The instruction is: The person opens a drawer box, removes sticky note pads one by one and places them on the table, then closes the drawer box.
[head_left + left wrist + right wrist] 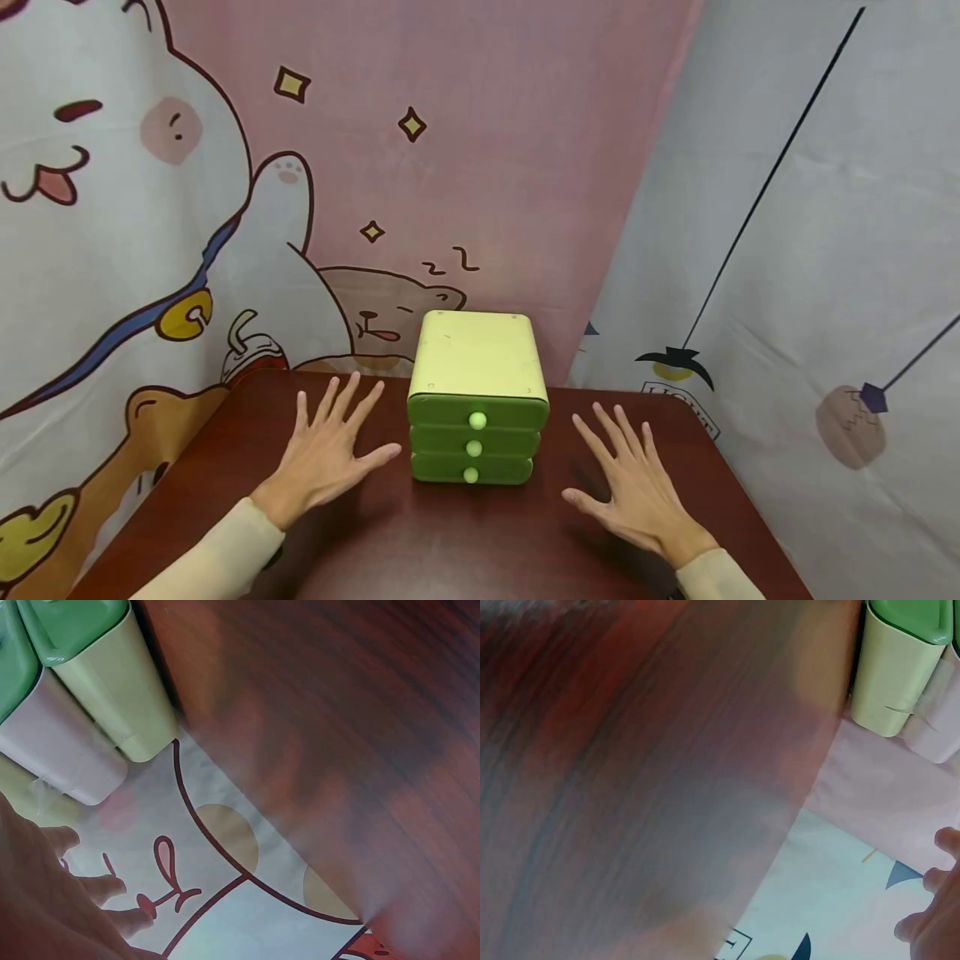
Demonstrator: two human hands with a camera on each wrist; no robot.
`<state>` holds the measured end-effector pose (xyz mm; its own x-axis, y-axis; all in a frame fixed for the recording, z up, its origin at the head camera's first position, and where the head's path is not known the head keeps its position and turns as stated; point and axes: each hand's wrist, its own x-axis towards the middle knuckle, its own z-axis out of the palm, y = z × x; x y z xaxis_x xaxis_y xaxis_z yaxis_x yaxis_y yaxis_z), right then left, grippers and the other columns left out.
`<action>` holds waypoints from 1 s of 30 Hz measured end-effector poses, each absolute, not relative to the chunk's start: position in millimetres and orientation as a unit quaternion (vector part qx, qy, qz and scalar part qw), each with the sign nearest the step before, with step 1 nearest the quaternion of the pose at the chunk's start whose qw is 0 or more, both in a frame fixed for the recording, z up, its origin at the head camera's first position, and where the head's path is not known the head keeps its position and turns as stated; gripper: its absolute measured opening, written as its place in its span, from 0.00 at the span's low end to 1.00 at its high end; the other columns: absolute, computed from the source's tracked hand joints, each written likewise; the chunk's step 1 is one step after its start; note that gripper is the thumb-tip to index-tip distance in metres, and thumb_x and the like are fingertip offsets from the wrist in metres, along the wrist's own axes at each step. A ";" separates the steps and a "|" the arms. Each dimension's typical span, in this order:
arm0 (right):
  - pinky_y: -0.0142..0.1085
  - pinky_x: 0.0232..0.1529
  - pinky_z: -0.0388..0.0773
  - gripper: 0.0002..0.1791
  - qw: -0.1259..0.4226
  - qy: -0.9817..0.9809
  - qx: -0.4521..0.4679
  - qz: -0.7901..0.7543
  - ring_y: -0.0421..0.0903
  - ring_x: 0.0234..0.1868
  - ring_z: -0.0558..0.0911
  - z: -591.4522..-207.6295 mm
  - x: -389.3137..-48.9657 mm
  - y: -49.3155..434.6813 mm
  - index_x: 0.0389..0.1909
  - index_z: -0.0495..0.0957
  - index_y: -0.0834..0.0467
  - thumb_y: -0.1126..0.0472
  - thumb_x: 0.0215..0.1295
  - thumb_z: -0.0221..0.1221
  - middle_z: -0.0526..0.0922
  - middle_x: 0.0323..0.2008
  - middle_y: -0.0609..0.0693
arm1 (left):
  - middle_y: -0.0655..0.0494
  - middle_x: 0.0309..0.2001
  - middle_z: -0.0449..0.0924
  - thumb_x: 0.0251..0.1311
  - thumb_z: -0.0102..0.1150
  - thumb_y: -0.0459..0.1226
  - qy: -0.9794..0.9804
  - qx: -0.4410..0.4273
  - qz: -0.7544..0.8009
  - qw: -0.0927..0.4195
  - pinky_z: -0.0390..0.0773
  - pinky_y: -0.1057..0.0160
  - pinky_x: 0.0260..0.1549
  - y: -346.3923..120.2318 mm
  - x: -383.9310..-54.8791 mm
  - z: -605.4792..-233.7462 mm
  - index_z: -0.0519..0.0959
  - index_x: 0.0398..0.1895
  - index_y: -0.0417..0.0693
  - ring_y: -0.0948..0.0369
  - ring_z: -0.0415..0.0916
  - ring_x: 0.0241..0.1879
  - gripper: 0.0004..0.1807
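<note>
A small drawer box (480,354) with a pale yellow top and three green drawer fronts stands at the far middle of the table. Each drawer front bears a round light-green knob (477,421). To its left, my left hand (326,450) hovers with fingers spread, apart from the box. On the other side my right hand (636,487) is spread the same way, holding nothing. In the left wrist view the box's side (120,690) shows yellow and pale pink tiers. The right wrist view catches the other side (896,675) and a few fingertips.
The dark red-brown table (465,550) has a glossy wood grain. Behind it hangs a cloth backdrop (510,150) with cartoon animals on pink and white, reaching down to the table's far edge.
</note>
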<state>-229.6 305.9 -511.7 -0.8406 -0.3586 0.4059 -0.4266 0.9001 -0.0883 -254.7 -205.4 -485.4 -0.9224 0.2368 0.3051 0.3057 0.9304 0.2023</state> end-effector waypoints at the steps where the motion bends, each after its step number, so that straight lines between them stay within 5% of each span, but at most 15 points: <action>1: 0.78 0.93 0.44 0.63 0.195 -0.955 0.206 0.089 0.71 0.96 0.53 -511.1 -229.8 305.4 0.98 0.52 0.33 0.26 0.68 0.74 0.54 0.97 0.55 | 0.46 0.99 0.46 0.74 0.55 0.81 -0.972 -0.140 -0.125 0.141 0.37 0.13 0.87 -205.1 -254.8 -484.2 0.53 0.99 0.72 0.33 0.44 0.97 0.57; 13: 0.70 0.96 0.44 0.62 0.220 -0.944 0.227 0.093 0.67 0.96 0.57 -498.9 -233.4 295.7 0.97 0.53 0.33 0.27 0.69 0.74 0.59 0.96 0.53 | 0.45 0.98 0.50 0.74 0.56 0.79 -0.967 -0.150 -0.126 0.165 0.45 0.14 0.87 -201.6 -254.8 -472.4 0.56 0.98 0.71 0.35 0.47 0.96 0.56; 21: 0.71 0.93 0.53 0.60 0.243 -0.935 0.237 0.102 0.65 0.95 0.60 -489.4 -234.2 291.7 0.97 0.55 0.34 0.27 0.70 0.73 0.62 0.94 0.52 | 0.46 0.98 0.50 0.75 0.58 0.77 -0.958 -0.170 -0.142 0.182 0.46 0.16 0.88 -193.6 -255.3 -463.1 0.52 0.98 0.75 0.36 0.47 0.97 0.55; 30: 0.55 0.99 0.42 0.60 0.261 -0.928 0.240 0.111 0.63 0.94 0.61 -475.2 -229.0 286.3 0.97 0.57 0.35 0.31 0.69 0.75 0.63 0.94 0.51 | 0.47 0.97 0.52 0.76 0.60 0.75 -0.951 -0.184 -0.150 0.199 0.47 0.18 0.89 -187.6 -256.3 -455.9 0.53 0.98 0.75 0.36 0.52 0.96 0.54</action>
